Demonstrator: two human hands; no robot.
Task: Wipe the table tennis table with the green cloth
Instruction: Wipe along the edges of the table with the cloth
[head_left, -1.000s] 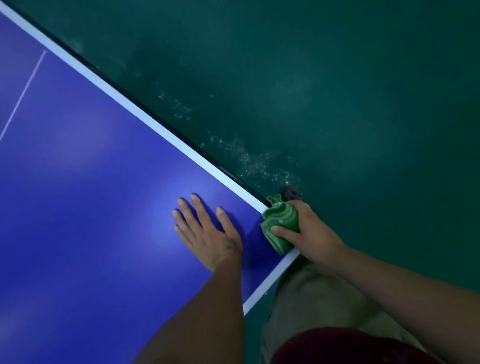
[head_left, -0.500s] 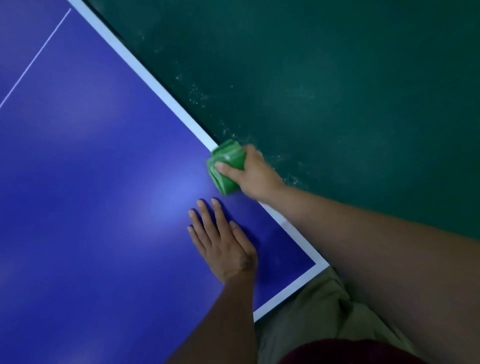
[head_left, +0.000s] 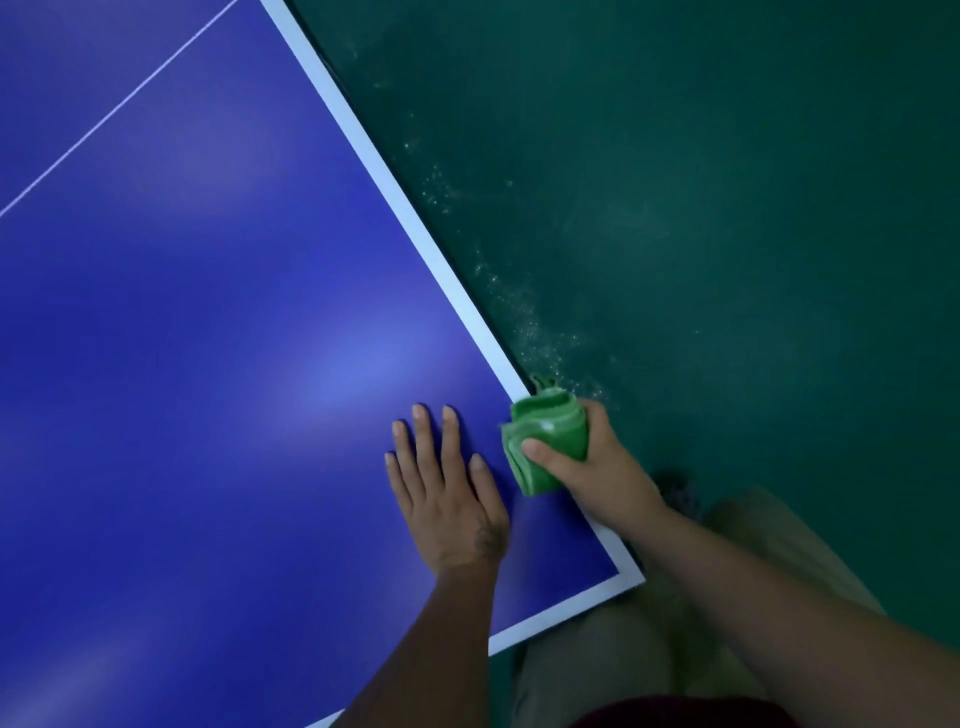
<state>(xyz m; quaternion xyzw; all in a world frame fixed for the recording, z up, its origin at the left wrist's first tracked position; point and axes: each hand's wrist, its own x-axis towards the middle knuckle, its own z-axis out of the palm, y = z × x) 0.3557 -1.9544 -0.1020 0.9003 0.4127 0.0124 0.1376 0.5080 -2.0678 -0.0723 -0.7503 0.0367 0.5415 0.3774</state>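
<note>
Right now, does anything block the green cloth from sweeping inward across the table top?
Yes: the left hand lies flat on the table just inward of the green cloth, which the right hand grips at the white side line. Past that hand, nothing visible lies on the table.

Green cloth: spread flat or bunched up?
Bunched up: the green cloth shows stacked folds, wadded in the right hand at the table edge.

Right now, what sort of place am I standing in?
Probably an indoor table tennis room: a blue table tennis table with white boundary lines, a dark green sports-style floor beside it. The right hand grips a green cloth at its edge.
</note>
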